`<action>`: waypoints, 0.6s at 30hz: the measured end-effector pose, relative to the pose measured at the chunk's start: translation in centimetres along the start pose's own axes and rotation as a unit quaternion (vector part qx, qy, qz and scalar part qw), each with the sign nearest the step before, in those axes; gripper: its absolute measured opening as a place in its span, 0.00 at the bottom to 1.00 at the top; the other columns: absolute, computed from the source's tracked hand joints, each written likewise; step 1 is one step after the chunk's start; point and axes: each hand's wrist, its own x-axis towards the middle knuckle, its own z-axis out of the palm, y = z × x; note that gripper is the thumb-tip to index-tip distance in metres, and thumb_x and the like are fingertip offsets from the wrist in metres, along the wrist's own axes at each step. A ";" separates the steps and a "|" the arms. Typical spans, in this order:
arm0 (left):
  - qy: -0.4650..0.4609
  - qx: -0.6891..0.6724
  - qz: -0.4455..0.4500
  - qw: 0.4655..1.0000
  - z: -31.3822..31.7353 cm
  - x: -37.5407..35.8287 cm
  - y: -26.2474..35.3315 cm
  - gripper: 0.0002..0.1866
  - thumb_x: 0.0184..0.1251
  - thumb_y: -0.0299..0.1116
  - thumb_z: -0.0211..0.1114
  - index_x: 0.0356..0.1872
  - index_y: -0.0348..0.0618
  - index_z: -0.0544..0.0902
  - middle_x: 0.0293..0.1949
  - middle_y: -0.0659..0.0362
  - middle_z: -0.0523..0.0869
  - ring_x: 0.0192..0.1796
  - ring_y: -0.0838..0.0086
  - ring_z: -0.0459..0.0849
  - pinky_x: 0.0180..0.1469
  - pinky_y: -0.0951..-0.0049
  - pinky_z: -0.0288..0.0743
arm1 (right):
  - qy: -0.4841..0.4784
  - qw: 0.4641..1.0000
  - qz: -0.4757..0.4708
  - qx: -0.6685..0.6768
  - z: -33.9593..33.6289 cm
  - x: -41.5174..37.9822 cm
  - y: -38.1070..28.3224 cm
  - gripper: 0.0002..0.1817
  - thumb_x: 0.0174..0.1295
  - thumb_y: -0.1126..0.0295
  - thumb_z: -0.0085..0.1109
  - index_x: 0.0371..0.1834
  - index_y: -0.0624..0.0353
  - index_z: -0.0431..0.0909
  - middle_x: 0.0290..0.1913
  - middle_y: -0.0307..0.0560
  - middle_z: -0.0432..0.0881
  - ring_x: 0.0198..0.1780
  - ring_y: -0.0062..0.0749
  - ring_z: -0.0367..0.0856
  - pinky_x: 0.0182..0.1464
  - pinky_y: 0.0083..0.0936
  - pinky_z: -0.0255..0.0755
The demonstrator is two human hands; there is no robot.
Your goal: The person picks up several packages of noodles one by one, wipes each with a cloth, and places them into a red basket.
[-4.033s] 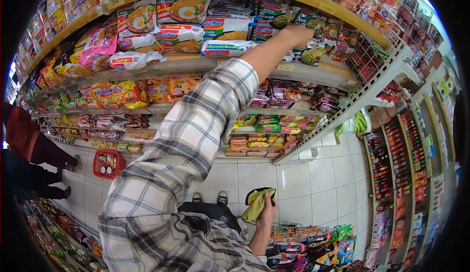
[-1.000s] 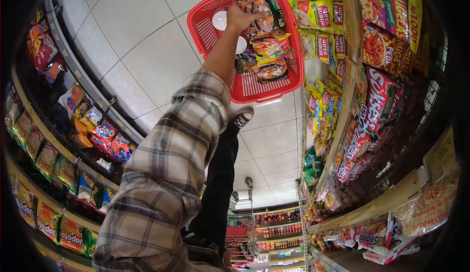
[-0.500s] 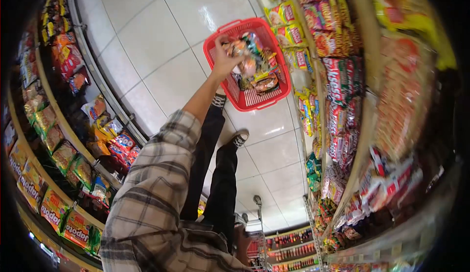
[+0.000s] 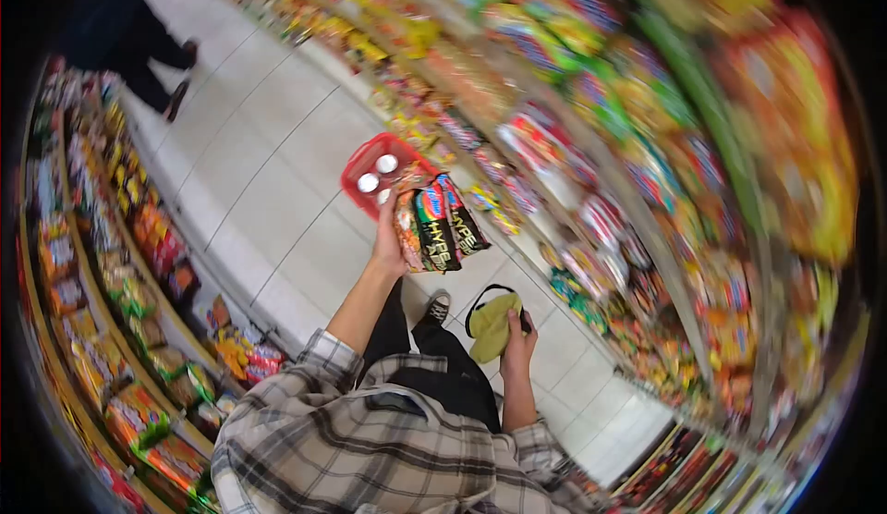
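Along the left edge runs a low shelf rack [image 4: 111, 329] packed with snack bags in orange, red and yellow, curving from the far end of the aisle to the near corner. At the far left, on the pale tiled floor [image 4: 249, 144], stand the dark legs and shoes of another person [image 4: 152, 47], well apart from the person wearing the camera.

Right of the floor's middle, a red basket [image 4: 362, 174] sits on the tiles close to the foot of the right-hand shelving, with a few white round lids showing inside it. Just near of the basket, the left hand [image 4: 388, 241] is raised at the end of a bare forearm, its plaid sleeve [image 4: 319, 357] pushed back. The fingers are closed around a bunch of noodle packets [image 4: 436, 223], several held together and fanned out to the right, red, orange and dark with lettering; the bunch hangs in the air above the floor, overlapping the basket's near rim in the view.

Below it are dark trousers and one sneaker [image 4: 438, 307]. Further right and nearer, the right hand [image 4: 517, 338] is curled shut around a yellow-green cloth [image 4: 492, 325] with a dark edge, held low by the hip.

The right side is filled by tall shelves [image 4: 647, 172] of bright packets, heavily blurred.
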 end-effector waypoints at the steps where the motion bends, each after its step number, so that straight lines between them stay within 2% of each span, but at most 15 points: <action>1: -0.017 0.008 -0.006 1.000 2.0 -1.8 -1.9 0.30 0.72 0.58 0.45 0.59 0.44 0.73 0.54 0.53 0.82 0.52 0.64 0.84 0.55 0.62 0.79 | 0.024 0.998 0.014 0.063 -2.0 -0.7 -1.1 0.21 0.62 0.63 0.64 0.52 0.66 0.75 0.46 0.45 0.81 0.44 0.27 0.79 0.51 0.24 0.72; 2: -0.046 0.026 -0.011 0.999 3.8 -3.2 -3.9 0.28 0.72 0.54 0.44 0.60 0.44 0.73 0.54 0.53 0.82 0.53 0.64 0.83 0.56 0.61 0.78 | 0.046 0.990 0.025 0.127 -4.3 -1.3 -2.1 0.19 0.63 0.63 0.63 0.51 0.65 0.76 0.46 0.45 0.80 0.44 0.27 0.79 0.51 0.23 0.72; 5: -0.059 0.071 -0.069 0.993 7.9 -8.5 -9.7 0.27 0.72 0.54 0.44 0.58 0.44 0.73 0.54 0.54 0.81 0.54 0.64 0.82 0.57 0.61 0.77 | -0.041 0.971 0.044 0.229 -11.2 -4.0 -3.3 0.26 0.64 0.62 0.60 0.60 0.66 0.69 0.50 0.50 0.80 0.48 0.35 0.81 0.52 0.32 0.76; 6: -0.079 0.082 -0.068 0.991 9.2 -10.9 -11.6 0.26 0.72 0.53 0.44 0.57 0.44 0.74 0.53 0.54 0.82 0.54 0.65 0.82 0.57 0.61 0.77 | -0.056 0.970 0.022 0.234 -12.7 -5.7 -3.6 0.25 0.65 0.62 0.60 0.60 0.66 0.69 0.50 0.50 0.80 0.48 0.35 0.81 0.52 0.32 0.76; 8: -0.063 0.122 -0.069 0.988 10.2 -13.8 -15.8 0.25 0.71 0.51 0.44 0.55 0.43 0.76 0.52 0.55 0.83 0.52 0.64 0.82 0.55 0.62 0.77 | -0.083 0.967 -0.024 0.238 -14.2 -9.9 -4.4 0.23 0.65 0.63 0.58 0.58 0.65 0.70 0.49 0.49 0.80 0.48 0.34 0.81 0.51 0.32 0.77; 11: -0.050 0.152 -0.094 0.983 10.6 -17.0 -20.8 0.24 0.71 0.50 0.44 0.53 0.42 0.76 0.51 0.56 0.83 0.52 0.65 0.83 0.55 0.63 0.77 | -0.079 0.956 -0.056 0.278 -16.5 -14.0 -3.8 0.20 0.64 0.62 0.61 0.53 0.65 0.75 0.47 0.45 0.81 0.45 0.27 0.80 0.47 0.23 0.75; 12: -0.074 0.187 -0.103 0.974 11.5 -19.0 -21.8 0.24 0.72 0.51 0.44 0.54 0.42 0.76 0.51 0.56 0.83 0.52 0.65 0.82 0.57 0.62 0.75 | -0.061 0.947 -0.052 0.312 -17.5 -14.9 -3.1 0.19 0.64 0.61 0.61 0.52 0.63 0.75 0.46 0.44 0.81 0.45 0.27 0.81 0.47 0.25 0.76; 15: -0.057 0.236 -0.193 0.951 10.8 -20.9 -23.5 0.25 0.73 0.52 0.45 0.54 0.42 0.76 0.51 0.57 0.83 0.52 0.65 0.82 0.58 0.61 0.74 | -0.015 0.923 -0.011 0.385 -20.2 -17.0 -1.7 0.18 0.64 0.62 0.61 0.51 0.62 0.75 0.46 0.45 0.81 0.45 0.29 0.81 0.47 0.26 0.77; 18: -0.062 0.235 -0.228 0.943 9.2 -22.6 -25.0 0.25 0.73 0.52 0.44 0.57 0.43 0.74 0.54 0.56 0.82 0.55 0.62 0.80 0.60 0.59 0.73 | 0.031 0.900 -0.028 0.433 -21.8 -19.7 -0.8 0.18 0.65 0.61 0.59 0.52 0.62 0.74 0.45 0.45 0.82 0.44 0.32 0.82 0.47 0.29 0.78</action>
